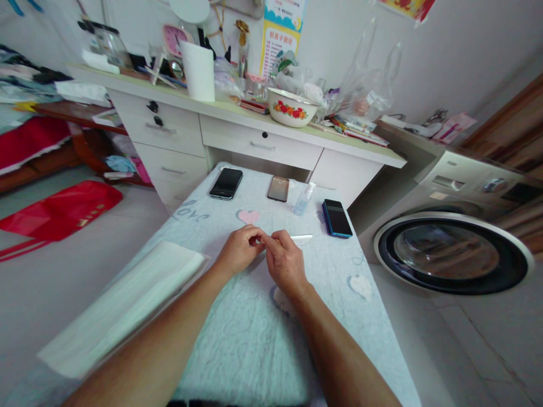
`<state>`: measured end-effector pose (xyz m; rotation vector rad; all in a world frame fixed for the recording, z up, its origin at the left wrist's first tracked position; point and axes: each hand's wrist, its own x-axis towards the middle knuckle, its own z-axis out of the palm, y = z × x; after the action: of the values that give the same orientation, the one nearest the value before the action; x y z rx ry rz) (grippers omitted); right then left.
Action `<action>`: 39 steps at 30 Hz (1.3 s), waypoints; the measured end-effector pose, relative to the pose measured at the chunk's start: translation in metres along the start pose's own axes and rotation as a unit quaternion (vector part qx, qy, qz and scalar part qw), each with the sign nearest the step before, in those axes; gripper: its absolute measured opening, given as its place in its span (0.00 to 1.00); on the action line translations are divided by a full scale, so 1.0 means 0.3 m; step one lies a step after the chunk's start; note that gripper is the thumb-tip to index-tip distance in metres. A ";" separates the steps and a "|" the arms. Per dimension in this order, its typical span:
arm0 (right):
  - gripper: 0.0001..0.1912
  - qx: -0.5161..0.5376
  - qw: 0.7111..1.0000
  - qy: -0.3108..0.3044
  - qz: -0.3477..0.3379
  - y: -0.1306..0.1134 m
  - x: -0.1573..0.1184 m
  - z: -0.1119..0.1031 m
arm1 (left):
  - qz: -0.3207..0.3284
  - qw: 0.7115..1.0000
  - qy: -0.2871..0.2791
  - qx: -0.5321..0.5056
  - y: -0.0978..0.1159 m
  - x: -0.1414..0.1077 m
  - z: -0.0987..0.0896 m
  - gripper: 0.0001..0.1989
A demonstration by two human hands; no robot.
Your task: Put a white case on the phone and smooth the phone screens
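Over the middle of the cloth-covered table [237, 339], my left hand [241, 247] and my right hand [285, 261] meet at the fingertips. Both hands are closed in a pinch; whatever lies between the fingers is too small to make out. A thin white strip [302, 237] shows just right of my right hand. Beyond the hands lie a black phone [226, 183], a brown phone case [278, 189] and a clear spray bottle [304, 200]. A second phone with a blue edge [337, 218] lies at the right.
A folded white cloth [127, 308] lies along the table's left side. Behind stands a white drawer desk [263, 144] bearing a flowered bowl [292, 108] and a paper roll [198, 72]. A washing machine [453, 249] is at the right, a red bag [63, 209] at the left.
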<state>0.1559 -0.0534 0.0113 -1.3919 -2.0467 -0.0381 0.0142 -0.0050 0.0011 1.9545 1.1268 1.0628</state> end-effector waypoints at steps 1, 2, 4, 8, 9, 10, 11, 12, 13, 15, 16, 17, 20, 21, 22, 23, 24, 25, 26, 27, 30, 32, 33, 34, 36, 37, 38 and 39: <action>0.16 0.000 1.000 0.001 0.002 0.004 -0.001 0.000 | 0.000 1.000 -0.001 0.000 0.001 0.000 0.000 0.03; 0.16 0.001 1.000 0.003 0.003 0.008 -0.001 -0.001 | -0.001 1.000 -0.001 -0.001 0.002 0.000 0.001 0.03; 0.15 0.004 1.000 0.009 0.010 0.017 -0.002 -0.004 | -0.004 1.000 0.000 -0.003 0.003 -0.001 0.001 0.02; 0.14 0.001 0.999 0.026 0.019 0.035 -0.004 -0.017 | -0.008 1.000 -0.002 -0.004 -0.003 -0.002 0.004 0.04; 0.14 -0.002 0.999 0.031 0.020 0.040 -0.005 -0.021 | -0.009 1.000 -0.004 -0.001 -0.006 -0.003 0.004 0.04; 0.14 -0.003 0.999 0.036 0.021 0.046 -0.006 -0.024 | -0.009 1.000 -0.006 0.002 -0.008 -0.003 0.004 0.05; 0.14 -0.006 0.999 0.040 0.023 0.052 -0.007 -0.027 | -0.009 1.000 -0.008 0.006 -0.009 -0.003 0.004 0.05; 0.14 -0.008 0.999 0.045 0.027 0.058 -0.008 -0.030 | -0.008 1.000 -0.008 0.009 -0.009 -0.003 0.004 0.05; 0.13 -0.010 0.998 0.050 0.031 0.064 -0.009 -0.033 | -0.007 1.000 -0.008 0.011 -0.009 -0.003 0.003 0.05; 0.13 -0.014 0.997 0.058 0.040 0.075 -0.011 -0.038 | -0.007 1.000 -0.009 0.013 -0.007 -0.003 0.001 0.05; 0.13 -0.015 0.997 0.061 0.043 0.080 -0.011 -0.040 | -0.009 1.000 -0.009 0.013 -0.006 -0.003 0.000 0.05; 0.13 -0.016 0.997 0.063 0.048 0.083 -0.012 -0.043 | -0.011 1.000 -0.009 0.013 -0.004 -0.003 -0.001 0.04; 0.12 -0.017 0.996 0.067 0.058 0.088 -0.011 -0.048 | -0.017 1.000 -0.008 0.012 -0.001 -0.002 -0.003 0.04; 0.12 -0.017 0.996 0.068 0.059 0.088 -0.011 -0.049 | -0.017 1.000 -0.008 0.012 -0.001 -0.002 -0.004 0.04; 0.12 -0.017 0.996 0.069 0.059 0.087 -0.010 -0.050 | -0.017 1.000 -0.008 0.012 -0.001 -0.002 -0.004 0.04; 0.12 -0.017 0.996 0.069 0.058 0.085 -0.009 -0.049 | -0.017 1.000 -0.009 0.012 -0.001 -0.002 -0.004 0.04; 0.13 -0.017 0.996 0.069 0.055 0.082 -0.008 -0.048 | -0.016 1.000 -0.009 0.013 -0.001 -0.002 -0.004 0.04; 0.13 -0.017 0.996 0.067 0.053 0.078 -0.007 -0.046 | -0.015 1.000 -0.008 0.013 -0.002 -0.002 -0.004 0.03; 0.13 -0.016 0.997 0.065 0.049 0.074 -0.006 -0.043 | -0.013 1.000 -0.008 0.013 -0.002 -0.002 -0.003 0.03; 0.13 -0.014 0.997 0.063 0.045 0.069 -0.006 -0.040 | -0.012 1.000 -0.007 0.011 -0.003 -0.002 -0.002 0.03; 0.13 -0.006 0.998 0.052 0.030 0.052 -0.004 -0.027 | -0.011 1.000 -0.005 0.004 -0.005 -0.002 0.001 0.04; 0.13 0.000 0.999 0.043 0.022 0.038 -0.004 -0.017 | -0.014 1.000 -0.005 -0.001 -0.004 -0.001 0.002 0.05; 0.13 0.003 0.999 0.037 0.019 0.032 -0.003 -0.013 | -0.015 1.000 -0.005 -0.003 -0.004 -0.001 0.002 0.05; 0.13 0.006 0.999 0.033 0.017 0.026 -0.003 -0.008 | -0.014 1.000 -0.004 -0.003 -0.003 0.000 0.003 0.04; 0.14 0.011 1.000 0.025 0.011 0.015 -0.003 -0.001 | -0.008 1.000 -0.003 -0.001 -0.001 0.001 0.002 0.03; 0.14 0.012 1.000 0.023 0.009 0.012 -0.003 0.001 | -0.005 1.000 -0.003 0.001 0.000 0.001 0.001 0.02; 0.14 0.013 1.000 0.020 0.006 0.009 -0.003 0.003 | -0.003 1.000 -0.003 0.002 0.000 0.001 0.001 0.02; 0.14 0.013 1.000 0.019 0.005 0.007 -0.002 0.004 | -0.002 1.000 -0.003 0.004 0.000 0.001 0.000 0.01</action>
<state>0.1573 -0.0526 0.0093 -1.3756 -2.0011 -0.0336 0.0144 -0.0047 0.0011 1.9596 1.1319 1.0508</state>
